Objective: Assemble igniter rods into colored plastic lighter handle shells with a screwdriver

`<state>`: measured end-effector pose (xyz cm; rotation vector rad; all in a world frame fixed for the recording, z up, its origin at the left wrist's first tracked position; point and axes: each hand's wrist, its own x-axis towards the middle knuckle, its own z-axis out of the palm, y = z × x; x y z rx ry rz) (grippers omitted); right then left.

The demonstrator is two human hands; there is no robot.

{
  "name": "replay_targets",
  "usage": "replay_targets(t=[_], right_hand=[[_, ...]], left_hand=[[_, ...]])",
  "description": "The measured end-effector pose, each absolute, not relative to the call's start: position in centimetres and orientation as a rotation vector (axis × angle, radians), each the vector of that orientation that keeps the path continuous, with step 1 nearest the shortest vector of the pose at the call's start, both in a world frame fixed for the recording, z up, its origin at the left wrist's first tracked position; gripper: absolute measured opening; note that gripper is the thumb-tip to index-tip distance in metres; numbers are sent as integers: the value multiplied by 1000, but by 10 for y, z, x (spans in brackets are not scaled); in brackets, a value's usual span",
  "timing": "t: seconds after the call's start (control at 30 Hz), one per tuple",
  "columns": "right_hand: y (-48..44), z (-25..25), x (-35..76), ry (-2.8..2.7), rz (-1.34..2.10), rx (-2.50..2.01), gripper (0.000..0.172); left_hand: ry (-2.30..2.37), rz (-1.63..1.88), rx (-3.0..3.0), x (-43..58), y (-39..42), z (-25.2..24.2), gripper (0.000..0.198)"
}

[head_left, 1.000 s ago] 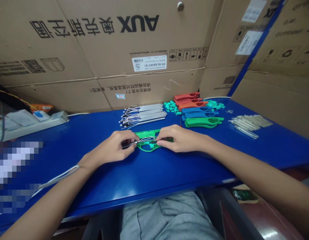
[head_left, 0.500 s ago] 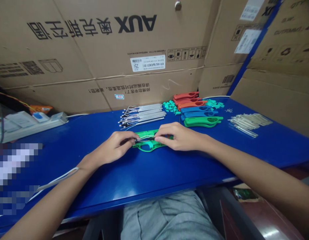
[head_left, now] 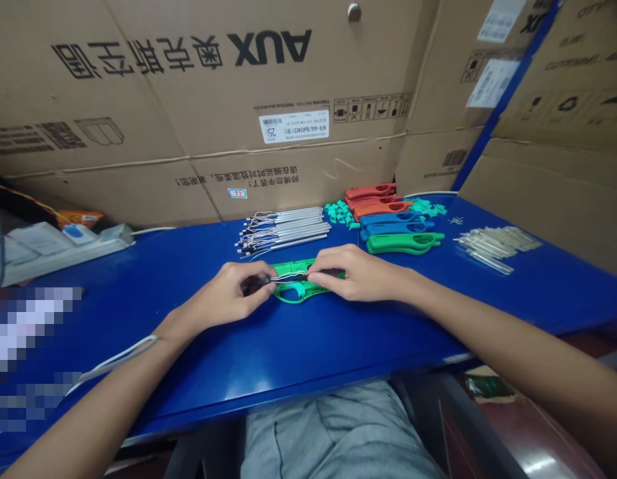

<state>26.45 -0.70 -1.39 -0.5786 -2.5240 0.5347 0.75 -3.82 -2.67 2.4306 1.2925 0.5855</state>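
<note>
Tightly pinched between the thumb and fingers of the left hand (head_left: pixel 227 291) is a thin dark-tipped rod (head_left: pixel 255 283), so the gap between those fingers is narrow and the grip is closed on it. The rod is held level, and its far end is laid across a green plastic shell (head_left: pixel 294 291), with fine wires (head_left: pixel 291 276) seen along it. The shell is lying flat on a blue table (head_left: pixel 138 346), just in front of the person and between the two hands. The fingers of the right hand (head_left: pixel 355 274) are curled inward, with their tips pressed onto the shell's right side; whether the rod is also gripped by them cannot be told.

Beyond the hands, rows of wired metal tubes (head_left: pixel 283 229) are laid side by side. To their right, small teal pieces (head_left: pixel 341 214) are heaped beside stacked red, orange, blue and green plastic shells (head_left: pixel 398 223). Clear tubes (head_left: pixel 498 245) are laid farther right. A power strip (head_left: pixel 63 251) is placed at the far left, and cardboard boxes (head_left: pixel 188 100) are stacked behind the table.
</note>
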Motion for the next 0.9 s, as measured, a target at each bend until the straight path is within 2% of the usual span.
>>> replay_targets(t=[0.9], right_hand=[[1,-16,269,-2787,389,-673,21]], left_hand=[[1243,670,2567,5,-34,-29,11]])
